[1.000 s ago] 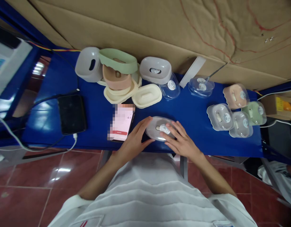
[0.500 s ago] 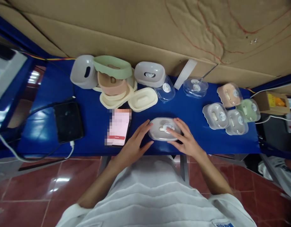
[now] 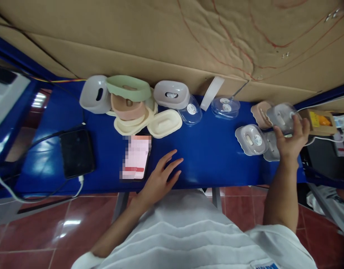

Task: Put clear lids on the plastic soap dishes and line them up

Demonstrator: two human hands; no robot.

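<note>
Head view. Right hand (image 3: pixel 294 139), right side of frame: partly curling, thumb spread from the fingers, gripping a lidded grey box (image 3: pixel 281 117). The thumb is pressing near its lower left and the fingers are reaching over its right end. The box is showing a pale tab under its clear lid and is overlapping a pink box (image 3: pixel 258 115) at its left; whether it is resting on anything cannot be told.

Below it, a second grey box (image 3: pixel 252 140) is sitting on the blue tabletop (image 3: pixel 211 160), just beside a third grey box (image 3: pixel 269 147) that the wrist is partly hiding.

Left hand (image 3: pixel 160 177), lower centre: fingers spreading apart, loosely bent, holding nothing, hovering over or touching the tabletop's near edge (contact unclear). A phone (image 3: pixel 137 155) is lying just left of it, screen lit and partly blurred out.

Upper left of centre: a green tray (image 3: pixel 128 87) is leaning over a pink tray (image 3: pixel 130 110); a cream lid (image 3: pixel 165 123) is lying at their lower right. Upper centre: a grey tray (image 3: pixel 172 93) is overlapping a clear lid (image 3: pixel 192 114). Left: a black device (image 3: pixel 77 153) is lying flat, a white cable plugging into it.
</note>
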